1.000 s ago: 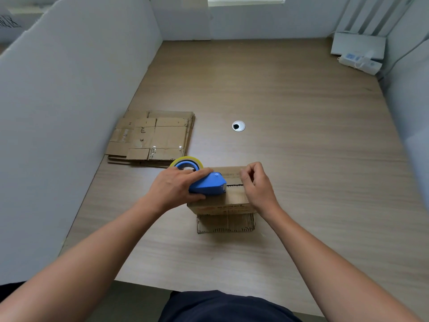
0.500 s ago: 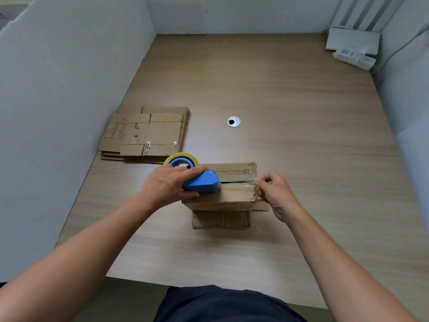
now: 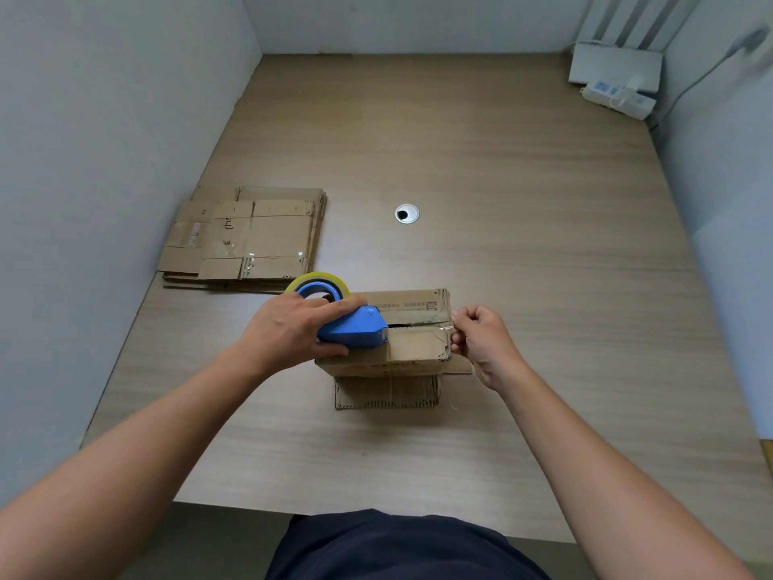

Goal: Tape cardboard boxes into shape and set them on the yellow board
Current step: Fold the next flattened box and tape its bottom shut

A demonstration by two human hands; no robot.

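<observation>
A small cardboard box stands on the wooden table, its top flaps folded shut with a dark seam between them. My left hand grips a blue tape dispenser with a yellowish roll, resting on the box's left half. A strip of clear tape runs from the dispenser along the seam to the right edge. There my right hand pinches the tape's end. One bottom flap sticks out toward me under the box. No yellow board shows clearly.
A stack of flattened cardboard boxes lies at the left by the white partition. A round cable grommet sits in the table behind the box. A white device and power strip lie at the far right corner.
My right hand drew the tape end rightward from the dispenser across the box top to its right edge. The left hand kept the dispenser in place.
</observation>
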